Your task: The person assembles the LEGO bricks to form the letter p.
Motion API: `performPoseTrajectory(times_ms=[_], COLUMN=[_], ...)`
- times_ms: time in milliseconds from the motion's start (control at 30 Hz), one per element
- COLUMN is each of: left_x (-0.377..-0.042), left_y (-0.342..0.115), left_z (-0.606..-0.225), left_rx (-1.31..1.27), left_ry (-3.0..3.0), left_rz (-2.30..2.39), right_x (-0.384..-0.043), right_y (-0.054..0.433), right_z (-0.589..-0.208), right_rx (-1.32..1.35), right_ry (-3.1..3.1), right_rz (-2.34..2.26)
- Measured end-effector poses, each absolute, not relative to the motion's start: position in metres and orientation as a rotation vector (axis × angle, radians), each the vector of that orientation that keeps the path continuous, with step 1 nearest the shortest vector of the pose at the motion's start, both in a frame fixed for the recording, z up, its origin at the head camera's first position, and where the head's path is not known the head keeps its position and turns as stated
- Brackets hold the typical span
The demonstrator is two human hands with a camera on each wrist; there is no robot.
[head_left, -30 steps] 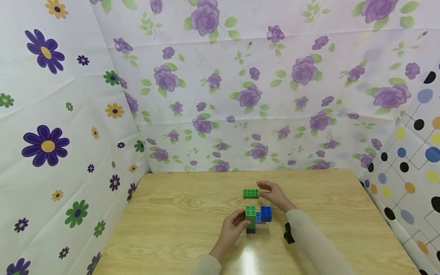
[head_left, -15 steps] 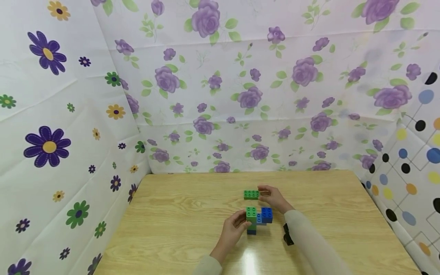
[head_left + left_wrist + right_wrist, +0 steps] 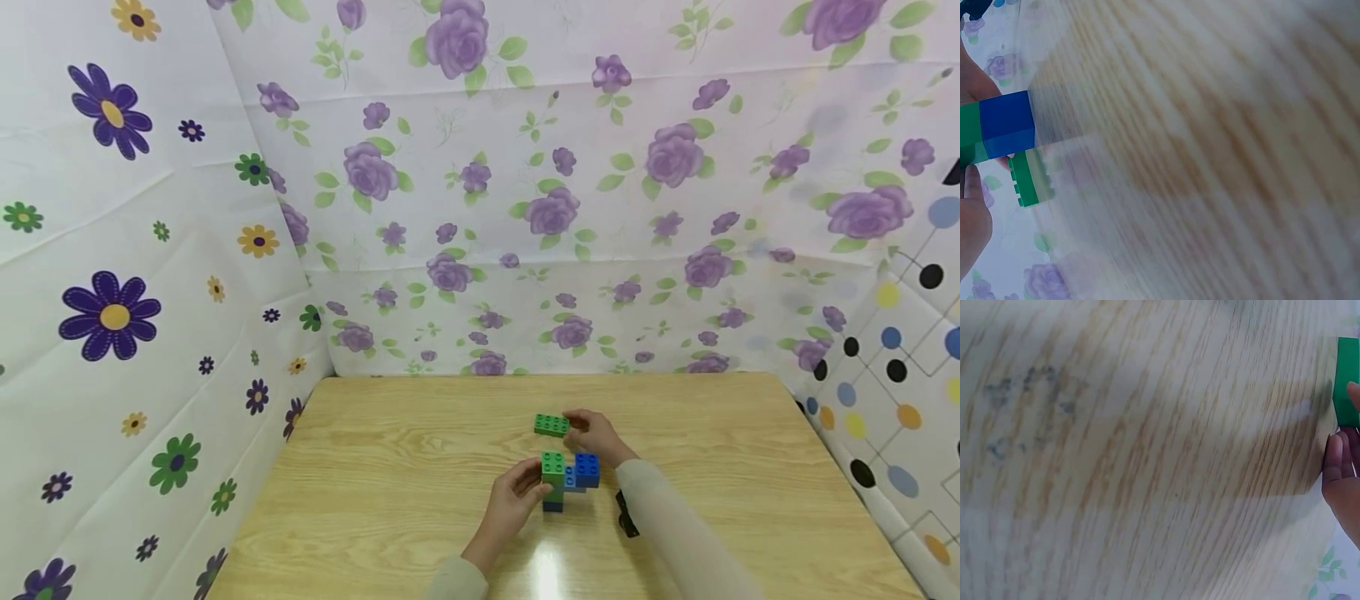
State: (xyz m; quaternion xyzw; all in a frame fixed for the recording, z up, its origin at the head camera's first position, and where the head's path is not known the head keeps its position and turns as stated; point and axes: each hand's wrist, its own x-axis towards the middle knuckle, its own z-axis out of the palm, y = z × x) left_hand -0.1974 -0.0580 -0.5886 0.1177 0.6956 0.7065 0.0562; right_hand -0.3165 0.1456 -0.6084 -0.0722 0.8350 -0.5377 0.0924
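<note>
My left hand (image 3: 510, 504) grips an upright stack of toy building bricks (image 3: 553, 468) from its left side, thumb in front. Light green tops this stack, with darker green below and a dark blue brick (image 3: 1009, 125) at its foot. From its right side juts a light blue brick (image 3: 570, 477) carrying a square blue brick (image 3: 587, 469). Just behind lies a long green brick (image 3: 552, 425) with two rows of studs. My right hand (image 3: 600, 437) pinches this brick at its right end; in the right wrist view the thumb overlaps its green side (image 3: 1347, 369).
A wood-grain table (image 3: 390, 467) carries everything. Beside the right sleeve (image 3: 667, 517) shows a small black object (image 3: 626, 515), partly covered by the forearm. Flower-printed cloth (image 3: 450, 208) rises behind the table, and dotted cloth (image 3: 900, 417) borders the right side.
My right hand has closed in on the green brick's right end, and the brick has turned slightly, its right end nearer me. The left hand keeps its grip on the stack.
</note>
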Motion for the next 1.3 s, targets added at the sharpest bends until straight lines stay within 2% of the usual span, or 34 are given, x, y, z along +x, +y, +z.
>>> performPoseTrajectory(times_ms=[700, 1033, 1300], left_x=[-0.200, -0.188, -0.189], left_y=[-0.056, -0.057, -0.057], left_z=[-0.596, -0.571, -0.572], left_rx=[0.321, 0.354, 0.358], left_ry=[2.120, 2.089, 2.104], left_rz=[2.146, 2.172, 2.169], right_x=[-0.318, -0.311, -0.309], right_y=[0.161, 0.176, 0.182], right_z=[-0.608, -0.591, -0.577], right_rx=[-0.250, -0.326, -0.427], right_ry=[2.538, 2.507, 2.500], right_rz=[-1.577, -1.602, -1.606])
